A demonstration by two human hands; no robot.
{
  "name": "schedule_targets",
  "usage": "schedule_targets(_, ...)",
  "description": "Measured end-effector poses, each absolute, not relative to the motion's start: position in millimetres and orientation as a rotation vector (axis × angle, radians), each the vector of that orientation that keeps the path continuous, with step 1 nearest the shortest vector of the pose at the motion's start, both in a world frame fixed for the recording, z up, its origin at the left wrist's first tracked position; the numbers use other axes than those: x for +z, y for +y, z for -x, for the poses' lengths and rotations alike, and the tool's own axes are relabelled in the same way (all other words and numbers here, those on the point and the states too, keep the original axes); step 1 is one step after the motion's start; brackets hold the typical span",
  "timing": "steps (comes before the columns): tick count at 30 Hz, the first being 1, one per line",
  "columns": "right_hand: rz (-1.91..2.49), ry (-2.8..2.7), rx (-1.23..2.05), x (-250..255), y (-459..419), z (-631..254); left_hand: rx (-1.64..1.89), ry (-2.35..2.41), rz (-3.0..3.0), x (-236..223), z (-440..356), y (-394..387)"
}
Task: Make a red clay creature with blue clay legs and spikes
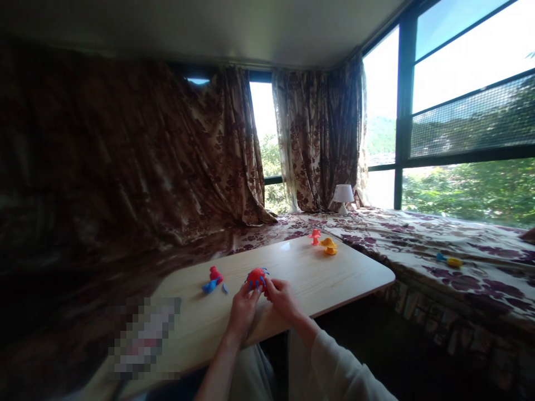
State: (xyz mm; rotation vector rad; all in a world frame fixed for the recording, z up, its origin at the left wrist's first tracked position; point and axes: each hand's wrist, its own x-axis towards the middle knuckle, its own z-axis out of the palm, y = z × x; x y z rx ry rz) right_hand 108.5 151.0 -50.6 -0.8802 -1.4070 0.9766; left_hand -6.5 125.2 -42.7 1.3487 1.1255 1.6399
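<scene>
A small red toy with blue legs [256, 277] is held over the light wooden table [317, 278] between both hands. My left hand [243, 311] grips it from the left with curled fingers. My right hand [282, 298] pinches it from the right. To the left on the table lies another red and blue toy [214, 279], with loose blue pieces beside it. Near the table's far edge stand a small red toy [315, 236] and an orange toy [329, 246].
A floral-covered bed or bench [438, 245] runs behind and right of the table, with a small blue and yellow toy [449, 260] on it. A white lamp [343, 197] stands by the curtains [317, 139]. Large windows fill the right side.
</scene>
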Motion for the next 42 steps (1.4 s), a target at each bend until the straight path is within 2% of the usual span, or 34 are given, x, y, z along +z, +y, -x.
schedule_targets(21, 0.815, -1.383, 0.986, -42, 142, -112, 1.646, 1.087, -1.327, -43, 7, 125)
schedule_targets(27, 0.759, -1.376, 0.899, -45, 144, -110, 1.635, 1.103, -1.323, -41, 8, 124)
schedule_targets(34, 0.776, -1.431, 0.655, -52, 144, -105, 1.613, 1.084, -1.34, -37, 5, 119)
schedule_targets(42, 0.735, -1.437, 0.808, -44, 138, -109, 1.617, 1.08, -1.33, -37, 6, 119)
